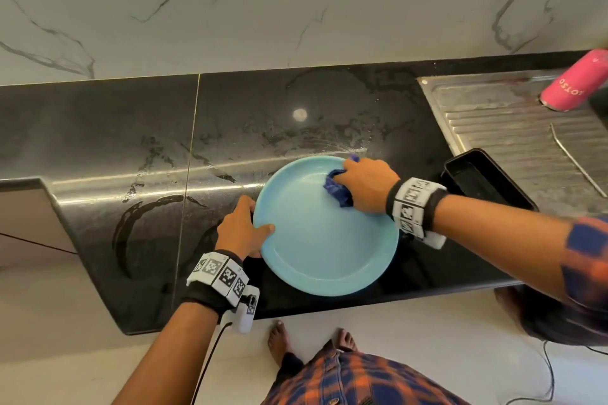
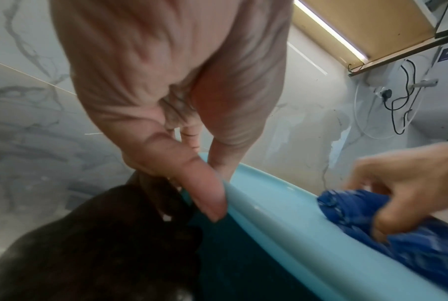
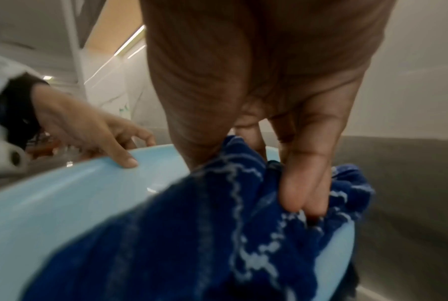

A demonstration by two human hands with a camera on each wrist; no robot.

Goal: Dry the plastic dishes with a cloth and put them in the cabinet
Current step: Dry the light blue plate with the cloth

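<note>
A light blue plastic plate [image 1: 322, 240] is held over the black counter near its front edge. My left hand [image 1: 243, 230] grips its left rim, thumb on top [image 2: 204, 195] and fingers underneath. My right hand [image 1: 365, 184] holds a bunched dark blue cloth [image 1: 339, 189] and presses it on the plate's far right inner side. In the right wrist view the cloth [image 3: 217, 234] with white pattern covers much of the plate [image 3: 63, 199], and the left hand's thumb [image 3: 124, 158] lies on the rim. The left wrist view shows the plate's rim [image 2: 282, 213] and the cloth [image 2: 372, 224].
A black rectangular tray [image 1: 483, 177] sits right of the plate beside the steel drainboard [image 1: 513, 128]. A pink bottle [image 1: 572, 82] stands on the drainboard at far right. The black counter [image 1: 131, 148] shows wet streaks. A marble wall rises behind; floor and feet lie below the counter edge.
</note>
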